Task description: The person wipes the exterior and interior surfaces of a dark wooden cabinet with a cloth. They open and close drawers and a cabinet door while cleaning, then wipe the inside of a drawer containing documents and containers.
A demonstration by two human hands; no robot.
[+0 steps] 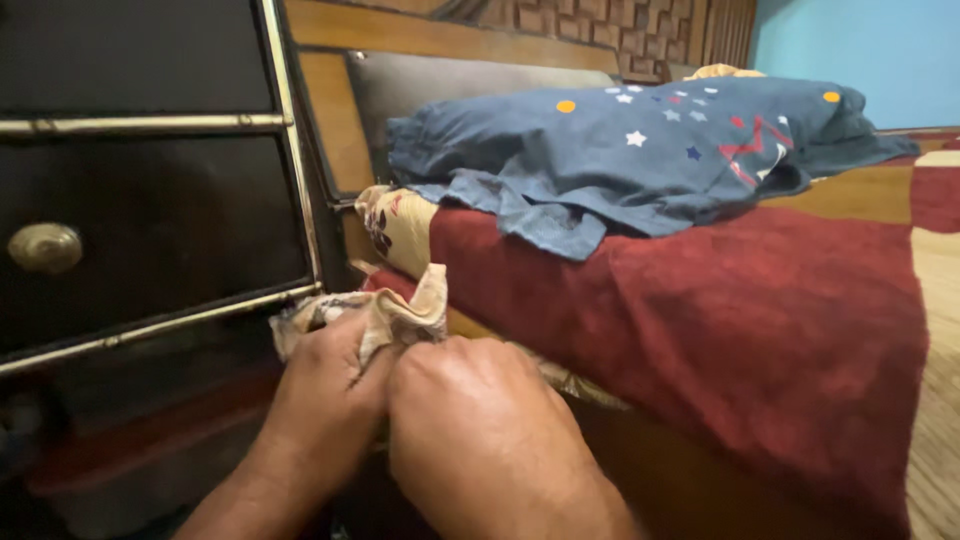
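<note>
**Both hands bunch a cloth at the bed's edge**

Nearest the camera, the right hand [480,420] is curled into a loose fist, knuckles up, its fingers folded under and gripping the lower part of a beige patterned cloth [400,310]. Just beside it and touching it, the left hand [330,375] is closed over the same cloth, thumb side pressed into the folds, so that a crumpled tuft stands up between the two hands. Held this way, the fabric is gathered tight rather than spread, which keeps it under control in the narrow gap where it sits.

That gap lies between a dark drawer chest [150,200] with brass-coloured trim and a round brass knob [44,247], and the side of the bed [700,480]. A red bedspread [720,320] hangs over the bed's edge. At the head end lies a pillow in a blue cover with stars and dots [640,150], slightly rumpled, leaning near the wooden headboard [420,40]. Under it a cream floral pillow [400,228] pokes out. A turquoise wall [860,50] shows behind.
</note>
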